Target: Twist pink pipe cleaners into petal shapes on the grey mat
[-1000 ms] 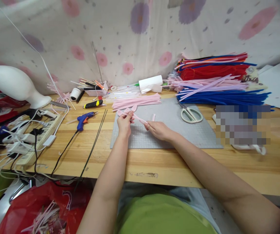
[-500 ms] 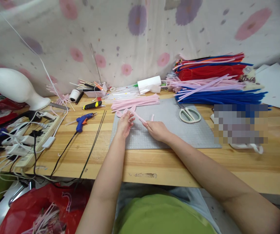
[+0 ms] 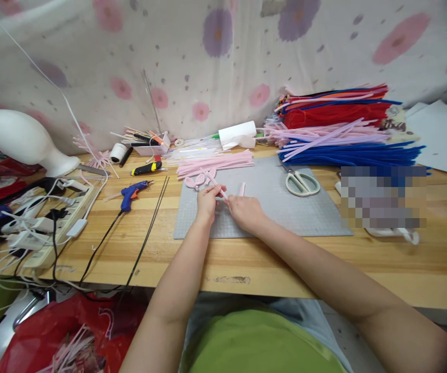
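Note:
Between my two hands runs a pink pipe cleaner (image 3: 212, 179), slanting over the grey cutting mat (image 3: 285, 217). My left hand (image 3: 208, 201) pinches it partway along, and my right hand (image 3: 245, 211) is closed on its near end. Just beyond my left hand, pink looped pieces (image 3: 194, 181) lie at the mat's far left corner. A short pink piece (image 3: 242, 189) rests on the mat behind my right hand. Along the mat's far edge is a bundle of pink pipe cleaners (image 3: 215, 165). White-handled scissors (image 3: 302, 183) lie on the mat's right side.
Left of the mat are a blue glue gun (image 3: 132, 194), a yellow-black utility knife (image 3: 146, 168), thin dark rods (image 3: 149, 228) and a power strip (image 3: 64, 223) with tangled cables. Blue pipe cleaners (image 3: 351, 154) are piled at the back right. A white foam head (image 3: 21, 137) stands far left.
My left hand has moved right and nearer, closer to my right hand, and now pinches the pipe cleaner. The looped pink pieces show more fully behind it.

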### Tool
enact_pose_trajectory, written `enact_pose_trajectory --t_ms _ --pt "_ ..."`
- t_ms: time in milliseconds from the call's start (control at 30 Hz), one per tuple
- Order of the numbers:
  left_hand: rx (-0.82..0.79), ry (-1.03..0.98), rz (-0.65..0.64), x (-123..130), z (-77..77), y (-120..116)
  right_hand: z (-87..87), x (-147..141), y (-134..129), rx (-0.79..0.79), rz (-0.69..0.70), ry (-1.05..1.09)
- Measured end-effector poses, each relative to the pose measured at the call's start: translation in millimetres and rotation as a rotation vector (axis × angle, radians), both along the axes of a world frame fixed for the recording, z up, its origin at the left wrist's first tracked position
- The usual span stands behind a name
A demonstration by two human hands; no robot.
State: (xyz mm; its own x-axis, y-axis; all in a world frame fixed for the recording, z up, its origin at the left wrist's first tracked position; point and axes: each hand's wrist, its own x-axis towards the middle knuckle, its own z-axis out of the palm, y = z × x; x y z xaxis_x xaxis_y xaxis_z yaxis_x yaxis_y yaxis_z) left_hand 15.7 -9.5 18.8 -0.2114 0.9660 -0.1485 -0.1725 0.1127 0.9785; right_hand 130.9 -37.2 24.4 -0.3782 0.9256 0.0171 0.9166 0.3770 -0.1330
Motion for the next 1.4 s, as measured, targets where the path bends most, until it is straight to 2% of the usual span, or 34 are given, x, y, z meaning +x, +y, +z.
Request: enact_pose_trajectory --t_ms 133,300,367,433,533,700,867,1067,1300,1400 --pt "0.012 -0.025 0.039 -3 -1.8 4 -1.5 0 -2 -0.014 0.048 0.009" --pt "0.024 -0.243 -0.066 -3 -4.2 6 2.1 10 2 -0.006 0.069 0.083" --pt "0.024 -0.272 -0.073 -2 -4.3 5 3.2 16 6 0.001 0.054 0.201" --pt "0.037 -0.233 -0.095 -1 -5.0 3 1.5 22 12 0.016 -0.017 0.366" --pt "0.065 -0.117 -0.213 4 -8.4 0 -6.3 31 23 0.048 -0.110 0.635" --pt "0.111 0.044 -0.382 16 -16.9 -3 -17.6 35 36 -0.030 -0.086 0.989" --pt "0.054 0.027 -0.413 21 -16.2 -6 -11.0 31 38 -0.182 -0.139 1.226" --pt "-0.063 -0.102 -0.477 21 -9.3 -10 -1.0 36 37 -0.339 -0.165 1.361" --pt "-0.090 -0.098 -0.501 21 -7.6 -11 -0.3 38 45 -0.289 -0.171 1.362" --pt "-0.054 -0.078 -0.484 23 -4.5 -11 -0.7 36 47 -0.283 -0.179 1.393"
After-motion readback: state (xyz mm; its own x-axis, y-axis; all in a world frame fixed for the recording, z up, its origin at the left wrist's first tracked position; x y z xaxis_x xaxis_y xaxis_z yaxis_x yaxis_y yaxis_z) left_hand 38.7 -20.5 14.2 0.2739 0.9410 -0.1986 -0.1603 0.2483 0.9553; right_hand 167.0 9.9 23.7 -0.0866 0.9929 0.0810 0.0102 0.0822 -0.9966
